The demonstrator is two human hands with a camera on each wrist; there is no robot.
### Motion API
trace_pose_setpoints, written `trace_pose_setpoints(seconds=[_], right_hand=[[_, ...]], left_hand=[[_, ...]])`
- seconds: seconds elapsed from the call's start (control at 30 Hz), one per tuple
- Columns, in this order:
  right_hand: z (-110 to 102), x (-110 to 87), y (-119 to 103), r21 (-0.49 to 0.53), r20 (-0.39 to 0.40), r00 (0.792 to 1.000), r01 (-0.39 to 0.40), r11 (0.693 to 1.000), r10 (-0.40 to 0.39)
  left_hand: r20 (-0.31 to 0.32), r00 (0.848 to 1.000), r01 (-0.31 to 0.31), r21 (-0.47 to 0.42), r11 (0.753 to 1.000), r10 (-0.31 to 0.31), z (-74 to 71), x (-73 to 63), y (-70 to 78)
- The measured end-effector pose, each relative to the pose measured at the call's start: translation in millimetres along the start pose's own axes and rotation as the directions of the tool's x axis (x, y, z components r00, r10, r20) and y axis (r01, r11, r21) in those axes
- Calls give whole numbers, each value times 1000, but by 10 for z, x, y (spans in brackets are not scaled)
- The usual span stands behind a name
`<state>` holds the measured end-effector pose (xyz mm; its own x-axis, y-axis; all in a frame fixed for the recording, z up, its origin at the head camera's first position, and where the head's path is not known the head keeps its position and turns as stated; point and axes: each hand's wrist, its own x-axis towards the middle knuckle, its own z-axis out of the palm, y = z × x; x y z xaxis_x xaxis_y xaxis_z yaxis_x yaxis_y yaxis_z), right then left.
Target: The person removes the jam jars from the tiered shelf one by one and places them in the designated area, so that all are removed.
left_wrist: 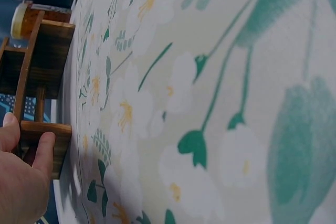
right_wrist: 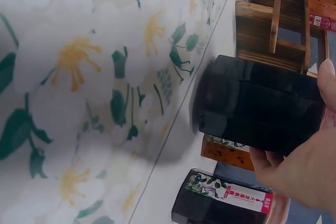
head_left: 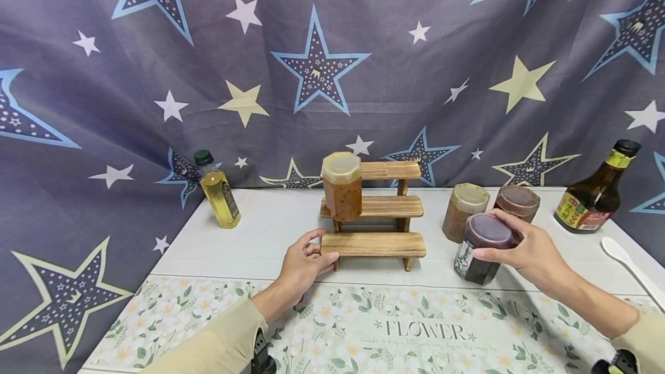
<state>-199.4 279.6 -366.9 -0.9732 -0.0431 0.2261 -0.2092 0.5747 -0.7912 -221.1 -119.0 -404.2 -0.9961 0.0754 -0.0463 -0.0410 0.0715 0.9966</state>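
My left hand (head_left: 300,265) pinches the left end of the lowest step of a three-tier wooden shelf rack (head_left: 374,244); the left wrist view shows a finger and thumb around that end. On the middle tier, at the left, stands a jar of orange-brown jam (head_left: 344,195) with a pale lid. To the right of the rack, my right hand (head_left: 532,255) grips a dark jam jar (head_left: 477,264) with a purple lid near its top. That jar tilts slightly, and in the right wrist view its black side (right_wrist: 257,103) faces the camera.
Behind the held jar stand a brown jar with a yellowish lid (head_left: 464,215) and one with a reddish lid (head_left: 518,201). Farther right are a dark sauce bottle (head_left: 592,195) and a white spoon (head_left: 618,250). An oil bottle (head_left: 220,195) stands at left; a starry curtain hangs behind.
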Motion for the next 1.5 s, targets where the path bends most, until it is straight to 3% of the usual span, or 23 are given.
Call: trace_pose_setpoints(seconds=[0.33, 0.6, 0.8, 1.03, 1.27, 1.5], right_hand=[[39, -12, 34, 39, 34, 999, -29, 999, 28], [43, -13, 39, 32, 52, 999, 4, 999, -6], [17, -4, 17, -10, 113, 993, 21, 1000, -20], [31, -6, 8, -88, 86, 995, 53, 995, -45], [33, -13, -23, -120, 52, 990, 137, 983, -132], [5, 64, -233, -98, -7, 957, 289, 952, -291]], left_hand=[[-3, 1000, 8, -14, 1000, -8, -1, 3, -9], [-1, 1000, 8, -8, 1000, -8, -10, -13, -19], [-5, 1000, 11, -17, 1000, -11, -8, -2, -20], [-7, 1000, 9, -16, 1000, -9, 0, -3, -16], [-2, 1000, 12, -6, 1000, -12, 11, -4, -6], [-7, 1000, 12, 10, 1000, -12, 6, -5, 18]])
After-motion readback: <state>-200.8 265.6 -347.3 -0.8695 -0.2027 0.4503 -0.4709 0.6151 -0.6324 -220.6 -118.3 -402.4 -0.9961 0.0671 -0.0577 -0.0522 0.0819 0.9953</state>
